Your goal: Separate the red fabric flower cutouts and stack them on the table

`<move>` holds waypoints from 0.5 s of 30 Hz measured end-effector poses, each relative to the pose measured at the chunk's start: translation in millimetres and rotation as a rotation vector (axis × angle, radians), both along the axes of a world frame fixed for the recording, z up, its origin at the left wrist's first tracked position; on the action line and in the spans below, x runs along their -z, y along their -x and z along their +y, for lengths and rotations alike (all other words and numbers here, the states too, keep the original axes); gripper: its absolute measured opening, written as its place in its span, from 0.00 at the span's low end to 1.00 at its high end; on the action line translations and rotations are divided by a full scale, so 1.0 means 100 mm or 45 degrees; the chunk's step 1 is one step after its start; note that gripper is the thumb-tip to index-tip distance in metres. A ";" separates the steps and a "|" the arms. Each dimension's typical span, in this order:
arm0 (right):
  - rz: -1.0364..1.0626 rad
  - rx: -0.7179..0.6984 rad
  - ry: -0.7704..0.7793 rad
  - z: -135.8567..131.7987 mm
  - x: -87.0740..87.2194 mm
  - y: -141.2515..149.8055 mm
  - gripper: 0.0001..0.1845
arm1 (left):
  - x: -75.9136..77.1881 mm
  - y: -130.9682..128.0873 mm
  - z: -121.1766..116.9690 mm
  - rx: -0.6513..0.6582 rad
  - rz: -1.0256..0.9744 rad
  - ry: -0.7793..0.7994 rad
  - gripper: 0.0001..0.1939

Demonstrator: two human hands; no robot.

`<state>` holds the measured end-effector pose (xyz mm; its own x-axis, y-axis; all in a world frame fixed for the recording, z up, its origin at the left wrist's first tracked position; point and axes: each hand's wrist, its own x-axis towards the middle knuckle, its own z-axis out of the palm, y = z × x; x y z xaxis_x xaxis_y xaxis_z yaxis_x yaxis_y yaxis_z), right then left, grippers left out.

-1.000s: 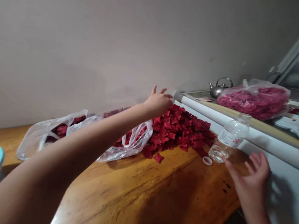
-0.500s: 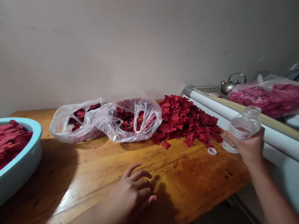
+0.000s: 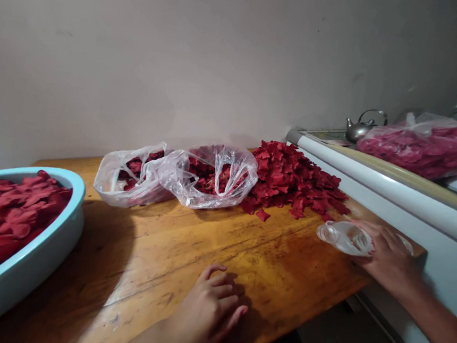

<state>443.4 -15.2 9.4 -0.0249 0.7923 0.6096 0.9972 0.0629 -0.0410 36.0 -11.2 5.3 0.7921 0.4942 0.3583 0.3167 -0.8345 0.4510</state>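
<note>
Where the table [image 3: 165, 251] narrows towards its far right corner, between three and four o'clock from the middle of your view, your right hand [image 3: 389, 257] grips the clear bottle [image 3: 346, 240] around its body. The bottle is tipped well over, its long axis running roughly from nine to three o'clock, with the open mouth towards nine and the base towards three. Your fingers and palm hide most of its label and middle; a bit of the base end shows past your hand. Whether its underside touches the table, you cannot tell from this angle. A small ring [image 3: 330, 222] peeps out behind the neck, mostly covered.

At six o'clock your left hand [image 3: 210, 311] is empty as far as you can see, fingers loosely bent; its palm is turned out of sight, and the forearm is cut off below.

At three o'clock lies a heap of red petals [image 3: 292, 179], touching or just beside the nearer plastic bag [image 3: 235, 191]; another bag [image 3: 109, 190] sits at nine. Between eight and nine, the blue tub [image 3: 78, 190] full of petals is cut off by the left edge. Between two and three, a kettle [image 3: 360, 131] is partly covered by a tied bag [image 3: 418, 151].
</note>
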 end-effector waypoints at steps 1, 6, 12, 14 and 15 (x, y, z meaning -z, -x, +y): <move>-0.045 -0.040 0.023 -0.01 0.01 0.01 0.28 | 0.01 0.00 0.00 -0.003 0.000 0.001 0.12; -0.172 -0.147 0.142 -0.03 0.07 0.00 0.29 | 0.06 -0.01 0.01 -0.057 0.005 -0.020 0.14; -0.292 -0.168 0.185 -0.03 0.08 0.01 0.28 | 0.08 -0.01 0.01 -0.069 0.014 -0.071 0.15; -0.306 -0.160 0.228 -0.03 0.09 0.01 0.29 | 0.07 -0.01 0.01 -0.078 0.022 -0.075 0.15; -0.309 -0.161 0.246 -0.03 0.09 0.00 0.30 | 0.07 -0.01 0.01 -0.083 0.024 -0.072 0.16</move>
<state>443.0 -18.3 0.6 -0.2563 0.8742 0.4125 0.9642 0.2008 0.1734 36.7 -10.5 -1.7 0.7657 0.5243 0.3726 0.3791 -0.8358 0.3972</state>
